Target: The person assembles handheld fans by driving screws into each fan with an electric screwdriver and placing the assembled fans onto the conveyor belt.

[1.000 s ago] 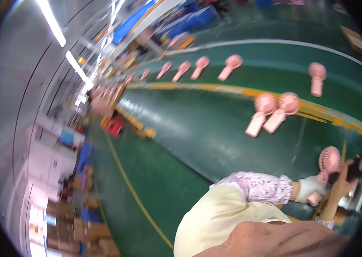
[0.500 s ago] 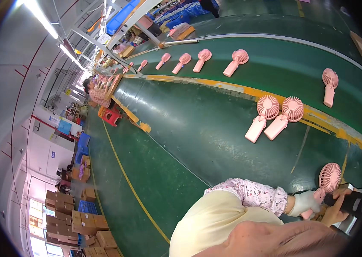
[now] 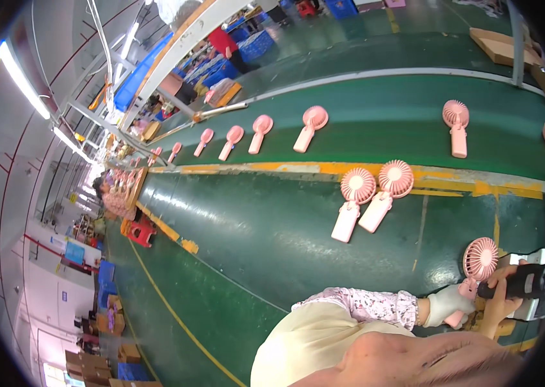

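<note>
head view showed the left hand (image 3: 447, 307), in a pale glove, with its fingers closed around the handle of a pink handheld fan (image 3: 481, 258); the glove covered much of the handle, and the fan's round grille stood clear at the right of the green counter (image 3: 272, 226). the right hand (image 3: 499, 302), bare, had its fingers curled around the near end of a black cylindrical tool (image 3: 522, 282), just beside the handle; whether tool and fan touched could not be told. behind the tool, a white object (image 3: 530, 311) was mostly hidden. two pink fans (image 3: 346, 222) lay side by side on the counter, and more lay along a green conveyor belt (image 3: 388, 119), the rightmost cut off by the dark rim. a pale mark on the tool and a small blue wall sign (image 3: 64, 297) were too small to read.
</note>
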Demonstrator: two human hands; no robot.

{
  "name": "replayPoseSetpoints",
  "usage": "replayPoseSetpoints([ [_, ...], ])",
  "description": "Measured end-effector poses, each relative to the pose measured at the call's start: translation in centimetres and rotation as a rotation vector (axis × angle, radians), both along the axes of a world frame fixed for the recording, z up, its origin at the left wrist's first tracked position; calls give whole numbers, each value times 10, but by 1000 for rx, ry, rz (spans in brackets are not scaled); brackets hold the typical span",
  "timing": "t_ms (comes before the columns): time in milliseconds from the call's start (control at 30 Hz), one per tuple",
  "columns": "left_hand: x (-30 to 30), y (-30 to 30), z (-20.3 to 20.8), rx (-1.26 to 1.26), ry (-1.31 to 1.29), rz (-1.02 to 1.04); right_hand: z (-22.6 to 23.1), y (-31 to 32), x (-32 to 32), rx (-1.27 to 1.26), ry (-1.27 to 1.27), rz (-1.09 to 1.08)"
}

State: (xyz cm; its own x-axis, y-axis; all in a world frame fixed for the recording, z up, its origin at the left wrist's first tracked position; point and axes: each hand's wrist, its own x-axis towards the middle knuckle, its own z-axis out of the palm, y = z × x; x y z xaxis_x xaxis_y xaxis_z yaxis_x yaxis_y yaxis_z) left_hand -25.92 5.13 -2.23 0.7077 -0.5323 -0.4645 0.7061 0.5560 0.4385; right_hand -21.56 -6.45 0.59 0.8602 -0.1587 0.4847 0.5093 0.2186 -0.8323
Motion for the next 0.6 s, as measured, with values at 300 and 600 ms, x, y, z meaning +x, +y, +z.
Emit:
replayPoseSetpoints([
  [300, -4, 1, 12, 24, -29, -15, 10, 4, -8, -17, -33, -18],
  [600, 0, 6, 3, -98, 63, -24, 16, -17, -6, -35, -71, -117],
])
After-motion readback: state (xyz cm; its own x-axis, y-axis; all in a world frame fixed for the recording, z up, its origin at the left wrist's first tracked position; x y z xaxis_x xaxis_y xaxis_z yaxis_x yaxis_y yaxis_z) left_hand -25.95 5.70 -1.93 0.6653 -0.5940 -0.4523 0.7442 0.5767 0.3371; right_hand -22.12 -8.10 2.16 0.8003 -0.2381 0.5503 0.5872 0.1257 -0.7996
